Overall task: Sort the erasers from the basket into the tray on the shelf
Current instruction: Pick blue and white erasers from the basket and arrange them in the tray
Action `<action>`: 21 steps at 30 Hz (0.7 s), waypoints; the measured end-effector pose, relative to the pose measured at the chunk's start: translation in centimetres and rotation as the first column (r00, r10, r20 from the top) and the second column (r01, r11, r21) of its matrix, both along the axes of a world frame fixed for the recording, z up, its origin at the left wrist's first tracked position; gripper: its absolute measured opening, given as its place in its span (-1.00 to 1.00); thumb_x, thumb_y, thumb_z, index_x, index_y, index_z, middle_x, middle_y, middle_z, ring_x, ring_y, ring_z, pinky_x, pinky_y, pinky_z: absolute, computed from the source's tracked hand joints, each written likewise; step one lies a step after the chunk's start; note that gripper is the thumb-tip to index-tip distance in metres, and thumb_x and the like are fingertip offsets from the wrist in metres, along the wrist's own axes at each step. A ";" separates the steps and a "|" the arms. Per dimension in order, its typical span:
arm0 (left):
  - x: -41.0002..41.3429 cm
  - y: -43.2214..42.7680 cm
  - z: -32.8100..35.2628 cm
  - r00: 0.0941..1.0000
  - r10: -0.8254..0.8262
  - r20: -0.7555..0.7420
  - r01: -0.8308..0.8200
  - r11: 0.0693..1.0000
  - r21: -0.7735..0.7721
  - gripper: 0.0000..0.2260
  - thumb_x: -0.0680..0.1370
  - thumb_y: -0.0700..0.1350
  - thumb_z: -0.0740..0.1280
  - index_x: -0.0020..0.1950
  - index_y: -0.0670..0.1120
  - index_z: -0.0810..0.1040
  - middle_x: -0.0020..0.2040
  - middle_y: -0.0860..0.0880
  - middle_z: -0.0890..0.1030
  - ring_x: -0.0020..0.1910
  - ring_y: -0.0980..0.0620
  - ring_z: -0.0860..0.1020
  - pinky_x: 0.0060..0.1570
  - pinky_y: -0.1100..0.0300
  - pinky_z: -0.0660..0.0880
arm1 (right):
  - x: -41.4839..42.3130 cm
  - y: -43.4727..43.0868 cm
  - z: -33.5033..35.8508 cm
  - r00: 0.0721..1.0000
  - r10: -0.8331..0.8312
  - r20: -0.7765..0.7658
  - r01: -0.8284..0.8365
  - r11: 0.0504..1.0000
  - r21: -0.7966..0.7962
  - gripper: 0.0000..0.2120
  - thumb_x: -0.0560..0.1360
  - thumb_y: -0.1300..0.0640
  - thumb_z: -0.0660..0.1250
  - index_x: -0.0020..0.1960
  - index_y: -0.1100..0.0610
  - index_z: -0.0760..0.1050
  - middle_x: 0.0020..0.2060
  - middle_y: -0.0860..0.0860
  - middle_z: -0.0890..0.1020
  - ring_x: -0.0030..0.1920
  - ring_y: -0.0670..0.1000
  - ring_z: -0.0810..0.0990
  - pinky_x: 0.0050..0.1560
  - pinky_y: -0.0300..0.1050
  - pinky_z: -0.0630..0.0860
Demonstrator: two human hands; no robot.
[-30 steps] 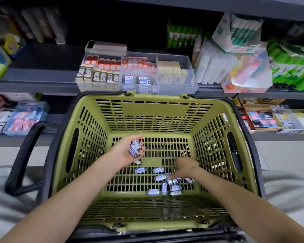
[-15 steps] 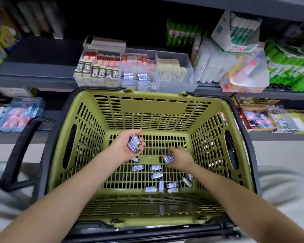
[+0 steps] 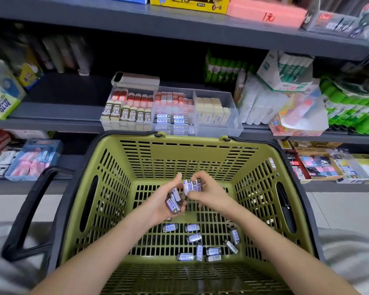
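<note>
Inside the olive-green basket (image 3: 185, 154), my left hand (image 3: 160, 203) grips a bundle of blue-labelled erasers (image 3: 173, 203). Close beside it, my right hand (image 3: 209, 193) pinches several more of the same erasers (image 3: 191, 186), held just above the left hand's bundle. Several loose erasers (image 3: 193, 238) lie scattered on the basket floor below my hands. On the shelf behind the basket stands the clear divided tray (image 3: 235, 126); its middle front compartment holds blue-labelled erasers (image 3: 172, 119).
The tray also holds 2B erasers (image 3: 127, 113), red-labelled erasers (image 3: 168, 96) and cream erasers (image 3: 211, 109). Glue sticks (image 3: 349, 107) and white packs (image 3: 258, 101) crowd the shelf at right. The basket's black handle (image 3: 28, 211) sticks out at left. Boxed goods fill the lower shelf.
My right hand has lifted from the basket floor with several erasers and come up beside my left hand. My view has tilted upward, showing more shelf.
</note>
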State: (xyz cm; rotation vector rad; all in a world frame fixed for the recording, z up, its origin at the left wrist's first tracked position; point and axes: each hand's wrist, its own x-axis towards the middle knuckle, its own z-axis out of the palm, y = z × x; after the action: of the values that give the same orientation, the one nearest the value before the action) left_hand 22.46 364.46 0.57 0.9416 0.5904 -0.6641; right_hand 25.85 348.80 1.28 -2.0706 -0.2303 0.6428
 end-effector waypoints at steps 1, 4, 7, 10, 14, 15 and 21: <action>0.2 0.0 0.7 0.999 -0.010 0.044 0.012 1.000 -0.028 -0.59 0.32 0.14 0.44 0.00 -0.13 0.58 -0.29 -0.05 0.60 -0.42 0.06 0.52 -0.43 0.24 0.48 | -0.1 0.8 1.1 0.999 0.014 0.045 -0.015 1.000 0.017 -0.68 0.33 0.21 0.41 0.02 0.06 0.39 -0.12 0.03 0.53 -0.27 -0.01 0.51 -0.27 -0.09 0.52; 0.6 0.0 2.3 0.983 0.010 0.183 -0.016 0.999 0.030 -0.70 0.38 -0.09 0.46 0.05 -0.14 0.52 -0.26 -0.02 0.63 -0.45 0.12 0.53 -0.48 0.26 0.46 | -0.5 2.3 3.4 0.992 -0.016 0.124 0.007 0.997 0.070 -0.73 0.32 0.19 0.48 -0.06 0.05 0.45 -0.19 -0.03 0.58 -0.21 -0.03 0.56 -0.18 -0.09 0.53; 0.7 0.2 3.1 0.969 0.145 0.200 -0.155 0.987 0.039 -0.87 0.51 -0.29 0.35 0.03 -0.18 0.48 -0.24 -0.11 0.63 -0.50 0.10 0.53 -0.55 0.28 0.43 | -0.3 2.7 4.6 0.996 -0.033 0.079 0.022 0.990 0.136 -0.77 0.38 0.23 0.48 0.03 0.10 0.58 -0.14 -0.03 0.65 -0.15 -0.04 0.62 0.00 -0.04 0.57; 1.1 0.7 3.9 0.955 0.186 0.231 -0.210 0.974 0.084 -0.91 0.51 -0.33 0.33 -0.03 -0.19 0.49 -0.18 -0.17 0.63 -0.43 0.05 0.55 -0.53 0.28 0.45 | 0.0 2.6 5.6 0.993 -0.019 -0.117 0.054 0.952 0.301 -0.75 0.50 0.34 0.31 0.11 0.11 0.58 0.03 -0.01 0.66 -0.02 -0.02 0.64 0.10 -0.06 0.57; 1.8 1.5 4.9 0.932 0.245 0.266 -0.267 0.962 0.050 -0.88 0.51 -0.37 0.30 -0.16 -0.17 0.48 -0.38 -0.11 0.61 -0.53 0.08 0.51 -0.61 0.34 0.35 | 0.6 2.1 6.6 0.897 -0.086 -0.434 0.314 0.814 0.488 -0.66 0.52 0.50 0.10 0.15 0.23 0.50 -0.01 0.13 0.64 -0.11 0.04 0.66 -0.03 -0.16 0.61; 2.0 1.7 5.1 0.925 0.267 0.271 -0.285 0.958 0.028 -0.87 0.51 -0.37 0.29 -0.18 -0.17 0.49 -0.39 -0.11 0.59 -0.55 0.09 0.49 -0.62 0.34 0.32 | 0.8 1.8 6.7 0.867 -0.107 -0.486 0.382 0.768 0.514 -0.67 0.52 0.51 0.09 0.19 0.31 0.47 0.03 0.20 0.61 -0.09 0.07 0.66 -0.05 -0.13 0.62; 2.2 2.5 6.3 0.879 0.361 0.311 -0.346 0.932 -0.104 -0.87 0.55 -0.35 0.24 -0.16 -0.17 0.49 -0.37 -0.12 0.53 -0.61 0.13 0.40 -0.70 0.37 0.20 | 2.0 2.4 8.1 0.863 -0.208 -0.460 0.463 0.689 0.557 -0.65 0.51 0.49 0.18 0.26 0.28 0.37 0.07 0.19 0.62 0.02 0.09 0.63 0.12 -0.12 0.55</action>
State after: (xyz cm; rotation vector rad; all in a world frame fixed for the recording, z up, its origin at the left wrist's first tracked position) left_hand 24.66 367.00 6.92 0.8486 0.4331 -0.1832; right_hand 27.84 351.20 9.41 -1.2283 0.1439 0.5874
